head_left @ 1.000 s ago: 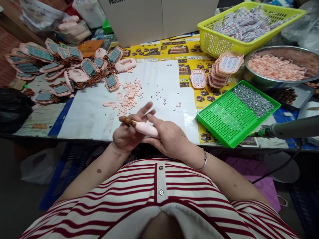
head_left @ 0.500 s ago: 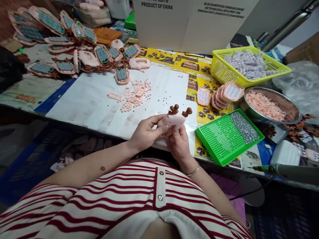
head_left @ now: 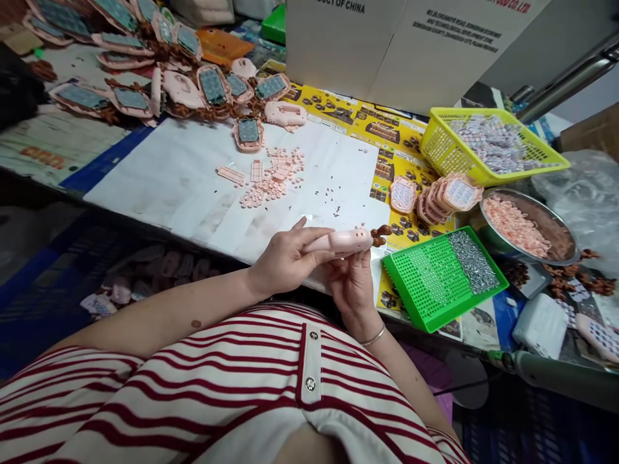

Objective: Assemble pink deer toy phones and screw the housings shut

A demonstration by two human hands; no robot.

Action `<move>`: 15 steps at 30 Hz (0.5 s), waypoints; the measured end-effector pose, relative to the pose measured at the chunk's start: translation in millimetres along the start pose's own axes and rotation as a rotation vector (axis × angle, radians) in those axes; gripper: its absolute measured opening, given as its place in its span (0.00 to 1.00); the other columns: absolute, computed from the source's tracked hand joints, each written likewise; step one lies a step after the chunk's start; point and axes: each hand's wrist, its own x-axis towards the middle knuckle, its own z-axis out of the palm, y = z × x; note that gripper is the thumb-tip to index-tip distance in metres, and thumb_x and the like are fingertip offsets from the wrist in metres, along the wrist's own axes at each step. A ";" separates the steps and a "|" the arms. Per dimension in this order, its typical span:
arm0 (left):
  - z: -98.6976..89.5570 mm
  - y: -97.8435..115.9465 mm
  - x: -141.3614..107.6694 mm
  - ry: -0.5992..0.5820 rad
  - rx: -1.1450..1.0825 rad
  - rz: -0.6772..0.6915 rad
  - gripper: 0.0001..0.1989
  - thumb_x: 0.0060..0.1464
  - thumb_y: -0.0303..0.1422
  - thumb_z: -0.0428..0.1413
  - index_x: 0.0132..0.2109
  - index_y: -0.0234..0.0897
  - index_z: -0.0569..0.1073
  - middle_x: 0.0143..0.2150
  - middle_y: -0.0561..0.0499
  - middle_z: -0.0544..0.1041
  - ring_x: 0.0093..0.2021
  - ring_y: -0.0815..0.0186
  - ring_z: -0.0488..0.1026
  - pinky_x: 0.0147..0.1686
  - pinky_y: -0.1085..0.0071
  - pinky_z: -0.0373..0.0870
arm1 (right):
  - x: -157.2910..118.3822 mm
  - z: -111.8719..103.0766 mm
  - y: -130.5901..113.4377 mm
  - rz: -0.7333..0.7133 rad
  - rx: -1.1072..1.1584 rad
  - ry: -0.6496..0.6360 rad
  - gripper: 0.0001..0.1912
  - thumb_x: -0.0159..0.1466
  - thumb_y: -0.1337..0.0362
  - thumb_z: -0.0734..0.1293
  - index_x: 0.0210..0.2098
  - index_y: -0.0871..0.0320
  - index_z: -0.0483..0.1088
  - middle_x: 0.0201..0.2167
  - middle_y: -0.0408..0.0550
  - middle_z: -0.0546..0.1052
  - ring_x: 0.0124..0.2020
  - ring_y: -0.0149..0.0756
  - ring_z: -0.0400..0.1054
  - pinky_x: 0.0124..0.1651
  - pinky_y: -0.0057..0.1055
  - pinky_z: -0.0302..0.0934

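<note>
Left of our grip and beyond it, we are keeping one heap of small pink pieces (head_left: pixel 271 183), too many to count, seemingly within reach. Our left hand (head_left: pixel 285 261) is pinching the left end of one pink casing (head_left: pixel 349 241), while our right hand (head_left: pixel 355 287) is apparently steadying it from beneath, how tightly we cannot tell. Rightward, one green tray (head_left: pixel 420 278) is containing uncounted silvery bits (head_left: pixel 471 264), presumably against scattering.

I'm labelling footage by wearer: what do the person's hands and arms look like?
The left hand and right hand are ungloved. A silvery bangle circles the right wrist. The short sleeves are off-white with dark red stripes; the left forearm has a mark.
</note>
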 end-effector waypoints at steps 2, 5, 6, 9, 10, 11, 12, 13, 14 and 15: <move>0.0 2.2 1.2 0.020 0.004 0.029 0.13 0.52 0.31 0.66 0.46 0.41 0.84 0.44 0.50 0.85 0.42 0.58 0.80 0.74 0.49 0.43 | 0.0 1.5 2.9 -0.002 -0.012 0.019 0.25 0.67 0.44 0.65 0.61 0.36 0.59 0.54 0.42 0.77 0.44 0.34 0.77 0.45 0.37 0.76; -3.6 5.3 4.6 -0.012 0.062 0.042 0.15 0.51 0.31 0.67 0.47 0.42 0.83 0.46 0.49 0.85 0.47 0.55 0.80 0.74 0.48 0.45 | 2.1 7.0 5.1 -0.008 -0.024 0.052 0.27 0.65 0.43 0.66 0.60 0.39 0.60 0.53 0.43 0.78 0.42 0.33 0.77 0.43 0.34 0.76; -5.2 5.9 5.8 -0.033 0.074 0.009 0.17 0.48 0.31 0.69 0.48 0.41 0.83 0.47 0.48 0.84 0.49 0.54 0.79 0.72 0.49 0.50 | 2.7 9.3 4.0 -0.011 -0.049 0.051 0.26 0.65 0.42 0.66 0.59 0.40 0.61 0.52 0.43 0.78 0.42 0.33 0.77 0.42 0.34 0.76; -8.7 5.2 7.7 -0.113 -0.048 -0.252 0.23 0.42 0.37 0.73 0.47 0.39 0.82 0.44 0.46 0.84 0.47 0.53 0.79 0.57 0.55 0.72 | -1.4 11.4 -11.9 -0.033 -0.287 -0.054 0.24 0.64 0.42 0.67 0.52 0.49 0.68 0.45 0.45 0.80 0.38 0.33 0.77 0.39 0.33 0.77; -8.9 3.7 7.9 -0.131 -0.156 -0.359 0.23 0.42 0.39 0.74 0.46 0.38 0.82 0.42 0.46 0.84 0.43 0.55 0.80 0.51 0.59 0.76 | -6.8 9.2 -22.4 -0.070 -0.435 -0.105 0.23 0.64 0.43 0.68 0.50 0.51 0.70 0.43 0.46 0.81 0.36 0.34 0.77 0.39 0.34 0.77; -8.5 1.5 8.0 -0.135 -0.285 -0.456 0.23 0.42 0.40 0.73 0.46 0.37 0.81 0.41 0.46 0.84 0.40 0.57 0.80 0.45 0.63 0.77 | -15.1 5.1 -35.2 -0.134 -0.602 -0.143 0.21 0.64 0.45 0.69 0.48 0.54 0.72 0.41 0.48 0.81 0.36 0.35 0.77 0.40 0.35 0.77; -7.4 -1.2 8.3 -0.125 -0.415 -0.535 0.23 0.43 0.40 0.73 0.46 0.36 0.81 0.40 0.46 0.84 0.37 0.60 0.80 0.41 0.66 0.78 | -26.2 -0.5 -49.8 -0.230 -0.780 -0.148 0.18 0.65 0.49 0.69 0.48 0.55 0.74 0.40 0.50 0.82 0.36 0.36 0.78 0.42 0.37 0.78; -5.6 -4.3 8.7 -0.103 -0.527 -0.596 0.23 0.43 0.39 0.73 0.46 0.36 0.80 0.40 0.46 0.84 0.36 0.61 0.80 0.38 0.68 0.78 | -39.8 -7.5 -65.2 -0.370 -0.935 -0.093 0.15 0.66 0.53 0.69 0.48 0.54 0.75 0.42 0.52 0.83 0.38 0.38 0.79 0.45 0.39 0.78; -3.0 -7.6 9.4 -0.081 -0.615 -0.644 0.23 0.43 0.38 0.73 0.47 0.36 0.80 0.41 0.46 0.84 0.36 0.61 0.81 0.37 0.69 0.78 | -54.8 -15.3 -80.7 -0.513 -1.035 -0.007 0.12 0.67 0.56 0.69 0.47 0.53 0.76 0.42 0.53 0.83 0.42 0.41 0.79 0.48 0.42 0.78; 0.5 -10.7 10.3 -0.070 -0.677 -0.683 0.22 0.44 0.36 0.73 0.47 0.35 0.81 0.41 0.46 0.84 0.37 0.61 0.81 0.37 0.69 0.79 | -70.1 -23.9 -95.4 -0.573 -1.097 0.048 0.11 0.68 0.58 0.68 0.48 0.52 0.77 0.43 0.54 0.83 0.47 0.43 0.79 0.51 0.44 0.77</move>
